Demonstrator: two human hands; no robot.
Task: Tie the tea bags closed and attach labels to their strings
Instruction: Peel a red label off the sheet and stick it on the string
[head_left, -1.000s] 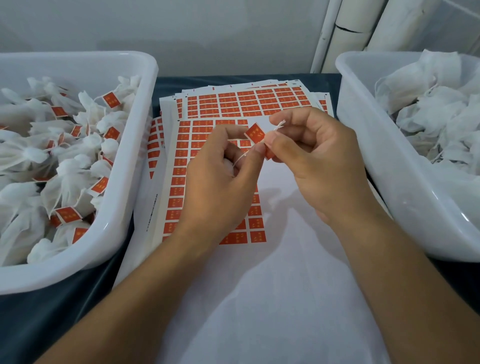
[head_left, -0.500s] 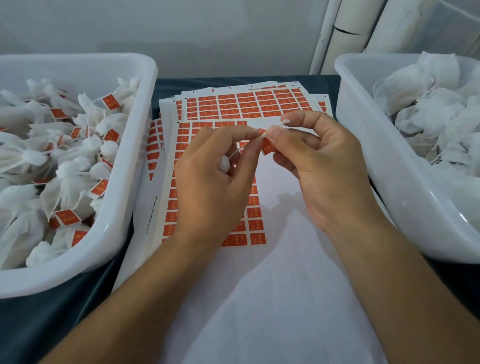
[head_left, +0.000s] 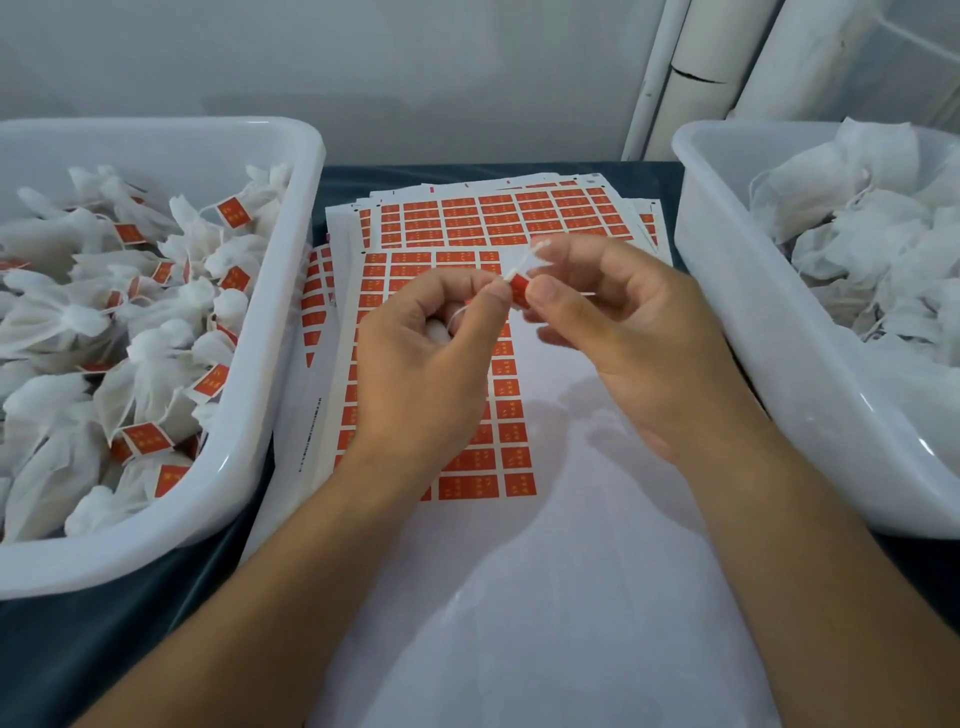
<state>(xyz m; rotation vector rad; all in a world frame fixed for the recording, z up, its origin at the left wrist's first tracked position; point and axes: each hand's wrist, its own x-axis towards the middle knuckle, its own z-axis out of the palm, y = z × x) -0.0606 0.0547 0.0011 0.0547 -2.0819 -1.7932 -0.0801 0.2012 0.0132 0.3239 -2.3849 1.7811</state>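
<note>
the tea bag (head_left: 435, 332) sat mostly hidden inside the left hand (head_left: 421, 374), whose grip pinched its string (head_left: 511, 273). the right hand (head_left: 623, 343) pinched an orange label (head_left: 518, 289) above label sheets (head_left: 498, 218) on the dark tabletop (head_left: 104, 639).

There are two white tubs, a left tub (head_left: 270, 415) and a right tub (head_left: 727, 322); two hands, a left hand (head_left: 415, 374) and a right hand (head_left: 634, 343); one red label (head_left: 518, 288) between them; too many tea bags (head_left: 62, 317) and sticker sheets (head_left: 498, 213) to count.
</note>
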